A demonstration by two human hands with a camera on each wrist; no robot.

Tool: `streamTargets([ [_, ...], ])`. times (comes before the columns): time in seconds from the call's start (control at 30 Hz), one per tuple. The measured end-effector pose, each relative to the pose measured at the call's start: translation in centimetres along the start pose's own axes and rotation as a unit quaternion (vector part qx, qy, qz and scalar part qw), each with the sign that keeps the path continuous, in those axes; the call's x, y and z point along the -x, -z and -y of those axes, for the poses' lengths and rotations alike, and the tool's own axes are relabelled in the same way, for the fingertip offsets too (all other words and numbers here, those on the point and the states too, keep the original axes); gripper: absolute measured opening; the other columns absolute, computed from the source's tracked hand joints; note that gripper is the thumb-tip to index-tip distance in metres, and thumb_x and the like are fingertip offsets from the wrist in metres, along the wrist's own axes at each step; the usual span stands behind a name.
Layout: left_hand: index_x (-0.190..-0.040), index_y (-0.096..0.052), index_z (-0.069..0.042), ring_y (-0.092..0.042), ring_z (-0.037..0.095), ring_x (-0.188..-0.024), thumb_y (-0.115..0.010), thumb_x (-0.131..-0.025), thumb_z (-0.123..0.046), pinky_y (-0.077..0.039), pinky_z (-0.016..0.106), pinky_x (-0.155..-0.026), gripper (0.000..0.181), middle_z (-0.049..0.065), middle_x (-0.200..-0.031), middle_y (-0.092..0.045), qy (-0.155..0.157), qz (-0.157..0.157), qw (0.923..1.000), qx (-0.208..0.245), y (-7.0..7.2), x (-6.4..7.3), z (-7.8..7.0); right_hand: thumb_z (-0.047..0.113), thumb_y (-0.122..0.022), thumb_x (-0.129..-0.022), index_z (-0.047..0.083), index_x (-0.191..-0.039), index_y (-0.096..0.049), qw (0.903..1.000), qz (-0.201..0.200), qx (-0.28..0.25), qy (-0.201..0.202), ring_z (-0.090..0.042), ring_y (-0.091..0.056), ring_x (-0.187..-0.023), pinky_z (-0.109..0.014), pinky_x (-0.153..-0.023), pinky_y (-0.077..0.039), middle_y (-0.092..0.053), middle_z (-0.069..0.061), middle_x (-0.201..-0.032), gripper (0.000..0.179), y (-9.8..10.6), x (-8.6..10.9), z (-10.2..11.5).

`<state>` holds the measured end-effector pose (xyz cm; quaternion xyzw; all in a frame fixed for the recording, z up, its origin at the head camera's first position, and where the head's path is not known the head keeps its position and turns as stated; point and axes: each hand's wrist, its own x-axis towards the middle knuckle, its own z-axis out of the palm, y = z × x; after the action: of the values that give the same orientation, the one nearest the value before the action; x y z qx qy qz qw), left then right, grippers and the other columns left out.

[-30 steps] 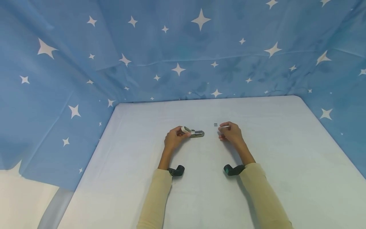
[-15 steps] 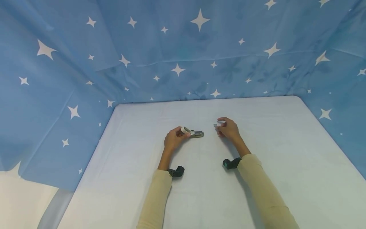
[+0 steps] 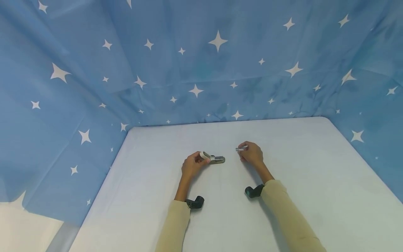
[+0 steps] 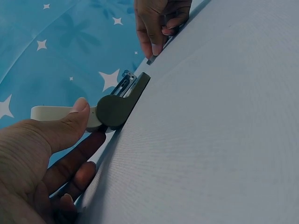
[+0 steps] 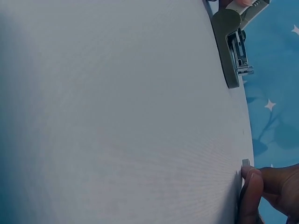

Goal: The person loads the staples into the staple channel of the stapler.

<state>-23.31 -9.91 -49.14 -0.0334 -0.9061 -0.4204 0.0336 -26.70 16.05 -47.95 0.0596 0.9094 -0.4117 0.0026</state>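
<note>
A small stapler [image 3: 217, 160] with a grey-green base lies on the white table, its cream top [image 4: 51, 112] swung back and the metal staple channel [image 5: 239, 51] exposed. My left hand [image 3: 192, 166] grips it at the hinge end, thumb on the cream top and a fingertip beneath the round hinge. To the right of the stapler, my right hand [image 3: 253, 154] pinches a short grey strip of staples [image 3: 238, 149] between thumb and fingers, close over the table. One end of the strip [image 5: 245, 162] sticks out past the fingertips towards the stapler; the rest is hidden by the fingers.
The white tabletop [image 3: 151, 182] spreads around both hands. A blue curtain with white stars [image 3: 201, 70] hangs behind the table and along its sides. Each wrist wears a black camera, one on the left [image 3: 196, 202] and one on the right [image 3: 253, 191].
My right hand has moved slightly left and its spread fingers have drawn together on the staple strip. The left hand holds the stapler as before. The head view has tilted upward a little.
</note>
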Motion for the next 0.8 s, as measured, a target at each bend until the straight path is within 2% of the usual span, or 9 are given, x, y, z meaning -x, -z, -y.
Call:
streamTargets([
  [0.4,-0.103,-0.071,-0.017,-0.047,0.011,-0.066,-0.076,-0.082,-0.043,-0.036,0.027,-0.061,0.034,0.000,-0.077,-0.064,-0.003,-0.006,1.0000,0.005,-0.12,0.26,-0.01,0.015,-0.068,-0.086,0.005,-0.104,-0.067,0.9995,-0.014,0.025,0.010,-0.013,-0.052,-0.049,-0.027,-0.050,-0.036,-0.061,-0.002,-0.058,0.021,0.12,0.47,0.40],
  [0.8,-0.103,-0.070,-0.016,-0.047,0.010,-0.067,-0.075,-0.082,-0.043,-0.036,0.027,-0.062,0.034,0.001,-0.078,-0.065,-0.013,-0.009,0.9999,0.006,-0.16,0.38,-0.06,0.022,-0.070,-0.086,0.012,-0.103,-0.070,0.9975,-0.034,0.056,0.025,-0.016,-0.053,-0.056,-0.028,-0.052,-0.036,-0.061,0.000,-0.059,0.020,-0.62,0.21,0.05],
])
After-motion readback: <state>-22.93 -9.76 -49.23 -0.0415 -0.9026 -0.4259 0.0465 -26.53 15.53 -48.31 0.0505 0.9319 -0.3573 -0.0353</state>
